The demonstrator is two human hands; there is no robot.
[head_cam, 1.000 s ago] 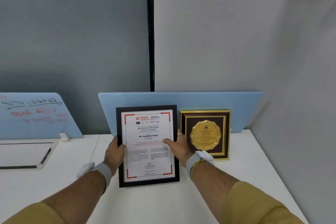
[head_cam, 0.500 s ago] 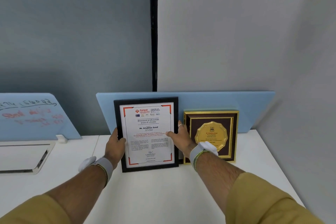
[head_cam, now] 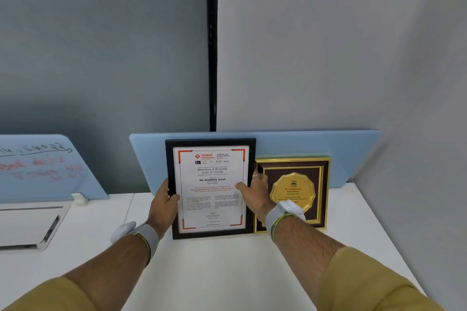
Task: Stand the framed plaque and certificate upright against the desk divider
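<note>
A black-framed certificate [head_cam: 211,166] stands upright on the white desk [head_cam: 222,272], in front of the light blue desk divider [head_cam: 298,145]. My left hand [head_cam: 163,206] grips its left edge and my right hand [head_cam: 255,193] grips its right edge, thumb on the glass. Just to its right a gold-and-brown framed plaque [head_cam: 300,192] with a gold medallion stands upright, leaning on the divider; my right wrist covers its lower left part.
A second blue divider [head_cam: 43,166] with red and black handwriting stands at the left over a neighbouring desk with a cable cut-out [head_cam: 38,230]. Grey partition walls rise behind and at the right. The desk's right edge runs along the wall.
The certificate has been carried farther back and set more upright, close to the divider beside the plaque. Both hands keep hold of its edges. The plaque has not moved.
</note>
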